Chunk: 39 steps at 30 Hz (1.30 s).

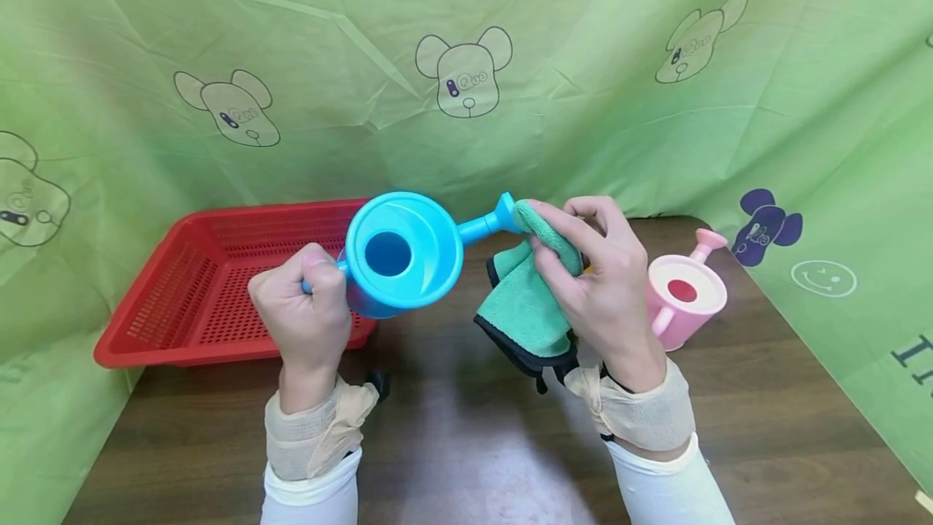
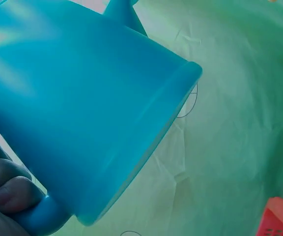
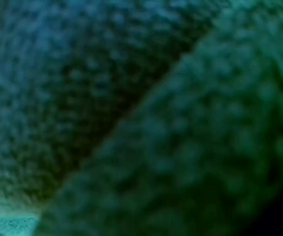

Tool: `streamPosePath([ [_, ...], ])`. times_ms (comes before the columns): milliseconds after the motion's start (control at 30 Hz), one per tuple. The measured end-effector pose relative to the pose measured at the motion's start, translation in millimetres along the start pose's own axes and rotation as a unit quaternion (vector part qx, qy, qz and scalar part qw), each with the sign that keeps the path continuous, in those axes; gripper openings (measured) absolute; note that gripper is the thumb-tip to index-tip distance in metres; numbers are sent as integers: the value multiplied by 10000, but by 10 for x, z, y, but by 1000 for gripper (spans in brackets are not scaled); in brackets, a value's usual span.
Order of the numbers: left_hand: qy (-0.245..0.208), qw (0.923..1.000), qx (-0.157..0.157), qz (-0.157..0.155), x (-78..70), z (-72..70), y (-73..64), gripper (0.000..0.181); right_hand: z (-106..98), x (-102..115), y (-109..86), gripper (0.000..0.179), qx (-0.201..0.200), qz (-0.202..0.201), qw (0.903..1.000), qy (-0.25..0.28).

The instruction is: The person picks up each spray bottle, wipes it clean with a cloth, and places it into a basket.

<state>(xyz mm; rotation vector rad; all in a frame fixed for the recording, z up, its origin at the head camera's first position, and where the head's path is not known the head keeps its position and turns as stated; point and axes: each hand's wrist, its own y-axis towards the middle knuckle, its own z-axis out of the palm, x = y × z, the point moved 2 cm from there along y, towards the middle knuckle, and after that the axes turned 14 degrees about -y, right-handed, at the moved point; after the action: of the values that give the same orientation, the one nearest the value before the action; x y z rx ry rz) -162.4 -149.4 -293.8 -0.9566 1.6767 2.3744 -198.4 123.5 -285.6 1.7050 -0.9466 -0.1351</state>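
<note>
My left hand (image 1: 306, 302) grips the handle of a blue watering can (image 1: 440, 253), holding it up above the table with its round top opening facing the head camera. In the left wrist view, curled fingers (image 2: 16, 191) wrap the handle beside the can's smooth wall (image 2: 97, 98). My right hand (image 1: 601, 290) pinches a green cloth (image 1: 528, 306) with dark edging between thumb and fingers. A fold of that cloth lies right at the can's spout head (image 1: 506, 213), and the rest hangs below. Blurred cloth (image 3: 190, 147) fills nearly the whole right wrist view.
A pink watering can (image 1: 688, 326) stands on the wooden table (image 1: 452, 444), just right of my right hand. At the left is a red plastic basket (image 1: 146, 290) with a perforated bottom, partly behind my left hand. Green printed fabric (image 1: 583, 128) hangs around the table's back and sides.
</note>
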Motion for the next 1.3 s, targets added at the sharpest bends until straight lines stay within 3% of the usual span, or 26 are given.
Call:
streamPosePath([
  [300,183,9993,-207,-258,-25,60,40,44,-5,-9,55,33,28,-33,10000,29],
  [567,304,9961,-390,-727,-26,111,70,44,-22,-16,99,34,53,47,10000,58],
  [833,261,9888,-637,-1326,-43,134,79,55,-29,-12,133,34,86,102,9999,42],
  [1033,-506,9834,-787,-1557,-45,150,79,60,13,17,110,34,270,-16,9994,210],
  [1167,-1228,9748,-841,-1659,-31,176,69,59,64,40,72,32,499,-324,9982,120],
  [1300,-1640,9671,-879,-1734,-16,195,55,56,115,74,32,31,674,-642,9957,-2],
])
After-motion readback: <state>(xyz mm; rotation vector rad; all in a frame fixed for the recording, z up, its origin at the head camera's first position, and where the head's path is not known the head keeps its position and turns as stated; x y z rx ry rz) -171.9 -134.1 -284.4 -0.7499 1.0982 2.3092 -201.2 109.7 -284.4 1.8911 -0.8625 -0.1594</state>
